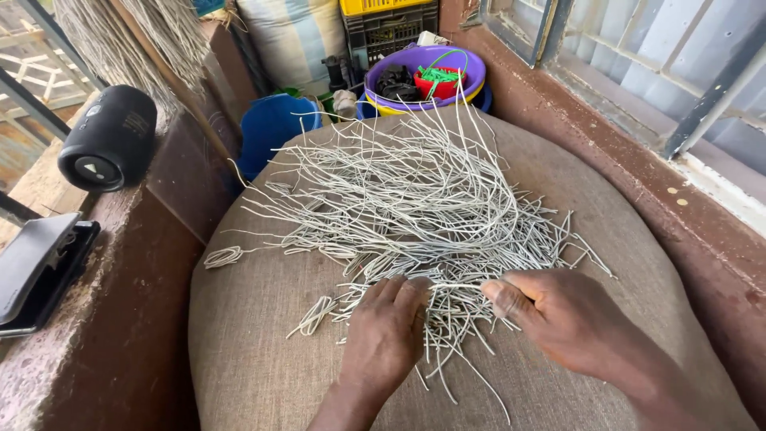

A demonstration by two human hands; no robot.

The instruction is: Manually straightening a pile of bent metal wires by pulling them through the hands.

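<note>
A loose heap of thin pale grey-white cords (pixel 407 191) lies spread over a round surface covered in brown burlap (pixel 255 351). My left hand (pixel 387 327) rests palm down on the near edge of the heap, fingers pressing on the strands. My right hand (pixel 558 315) is beside it to the right, thumb and fingers pinching a single strand (pixel 459 286) that runs across to the left hand. Several looped strands (pixel 223 256) lie apart at the left edge.
A black cylindrical speaker (pixel 109 138) lies on the brown ledge at left, with a black clip folder (pixel 36 267) below it. Behind the burlap stand stacked purple, yellow and blue basins (pixel 423 68), a blue bucket (pixel 275 128) and a crate. A brown wall with window bars runs along the right.
</note>
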